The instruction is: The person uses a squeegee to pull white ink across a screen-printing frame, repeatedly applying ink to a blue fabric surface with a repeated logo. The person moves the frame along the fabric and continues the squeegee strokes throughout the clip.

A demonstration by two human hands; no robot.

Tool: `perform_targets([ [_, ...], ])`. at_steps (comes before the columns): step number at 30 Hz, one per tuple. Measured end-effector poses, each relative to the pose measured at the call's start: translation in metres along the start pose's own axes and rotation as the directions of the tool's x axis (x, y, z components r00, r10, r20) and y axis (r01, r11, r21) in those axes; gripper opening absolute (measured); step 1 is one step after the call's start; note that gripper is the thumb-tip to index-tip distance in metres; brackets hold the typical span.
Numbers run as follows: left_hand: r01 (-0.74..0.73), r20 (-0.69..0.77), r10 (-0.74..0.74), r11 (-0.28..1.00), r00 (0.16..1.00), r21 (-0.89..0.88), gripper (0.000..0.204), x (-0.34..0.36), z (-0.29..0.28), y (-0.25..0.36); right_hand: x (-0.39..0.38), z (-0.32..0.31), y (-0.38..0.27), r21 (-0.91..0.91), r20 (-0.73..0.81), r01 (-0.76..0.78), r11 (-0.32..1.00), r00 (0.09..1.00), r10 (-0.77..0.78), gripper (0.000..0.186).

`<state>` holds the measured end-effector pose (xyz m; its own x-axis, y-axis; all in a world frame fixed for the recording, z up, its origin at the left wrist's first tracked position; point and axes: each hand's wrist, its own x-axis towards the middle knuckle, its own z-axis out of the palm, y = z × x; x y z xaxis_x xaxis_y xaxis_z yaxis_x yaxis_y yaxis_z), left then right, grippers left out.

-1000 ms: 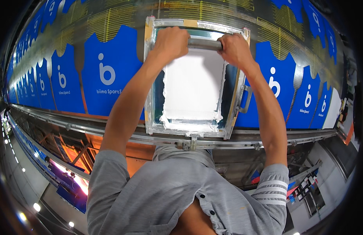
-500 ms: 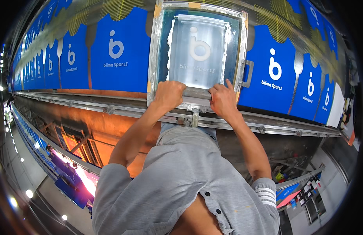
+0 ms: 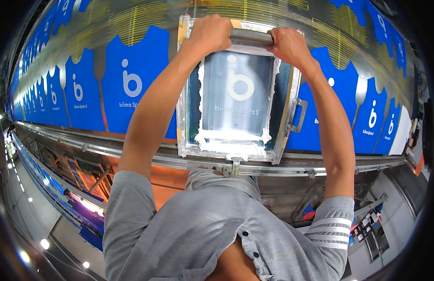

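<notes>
Both my hands grip a squeegee (image 3: 251,37) by its long grey handle, at the far end of a screen-printing frame (image 3: 181,126). My left hand (image 3: 211,33) is closed round its left end, and my right hand (image 3: 290,45) round its right end. Below the squeegee, the mesh (image 3: 212,112) carries a pale letter-like design with a small dot above it. White ink (image 3: 226,143) lies thick along the near edge of the mesh and in ragged lines down both sides. On the frame's right side is a metal handle (image 3: 297,114).
Blue sleeveless garment pieces (image 3: 146,61) with white prints lie in a row on the long table, left and right of the frame. A metal rail (image 3: 193,165) runs along the near edge. Yellow line marks (image 3: 245,9) cover the table's far part.
Both hands have moved away from me, from the frame's near end to its far end, with the squeegee. White ink now shows along the near edge. My arms are stretched further out.
</notes>
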<state>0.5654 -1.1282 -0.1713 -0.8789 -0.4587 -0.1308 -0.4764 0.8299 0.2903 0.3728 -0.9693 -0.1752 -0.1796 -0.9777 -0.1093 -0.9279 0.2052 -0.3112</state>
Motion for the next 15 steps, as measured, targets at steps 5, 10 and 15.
perform_targets([
  [5, 0.032, 0.069, -0.032, 0.999, 0.997, 0.008, 0.039, -0.010, 0.010, 0.003, -0.005, 0.019, 0.005, -0.004, -0.012, 0.063, 0.998, 0.998, -0.064, 0.015],
  [10, 0.080, 0.122, -0.077, 0.997, 0.989, -0.019, 0.036, -0.079, 0.021, 0.030, -0.070, 0.026, -0.036, 0.022, 0.004, 0.086, 0.996, 0.996, -0.086, 0.007],
  [15, 0.082, 0.033, -0.078, 0.986, 0.996, -0.143, 0.012, -0.181, 0.052, 0.067, -0.161, 0.047, -0.079, 0.080, -0.030, 0.117, 0.990, 0.993, -0.115, 0.007],
])
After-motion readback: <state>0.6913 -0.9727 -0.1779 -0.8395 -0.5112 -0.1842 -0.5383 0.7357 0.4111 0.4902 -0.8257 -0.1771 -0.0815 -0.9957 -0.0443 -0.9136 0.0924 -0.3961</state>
